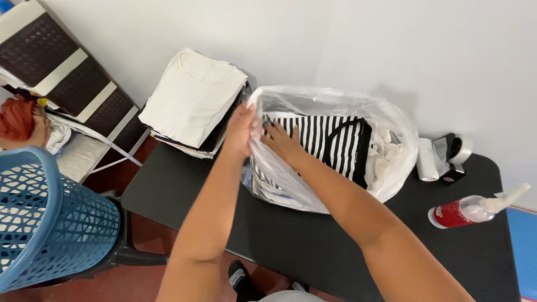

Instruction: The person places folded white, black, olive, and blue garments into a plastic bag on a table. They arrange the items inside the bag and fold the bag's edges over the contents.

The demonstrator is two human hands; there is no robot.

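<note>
My left hand (241, 130) grips the clear plastic bag's (291, 184) rim; my right hand (282, 142) lies flat and unclenched on the striped shirt (324, 142) inside, mid-bench (313, 240)

A dark, matte table (313, 246) with rounded corners is set against a white wall. At its far left corner, a stack of folded garments (193, 100) is placed, topped by a cream piece and overhanging the edge slightly. Along the far edge, near the middle, a clear plastic bag (391, 168) holding a black-and-white striped garment (327, 142) is laid. Toward the far right corner, a tape dispenser (453, 156) is positioned, with a white roll (427, 160) just beside it. Near the right edge, a spray bottle (475, 208) with a red label is laid on its side.
</note>
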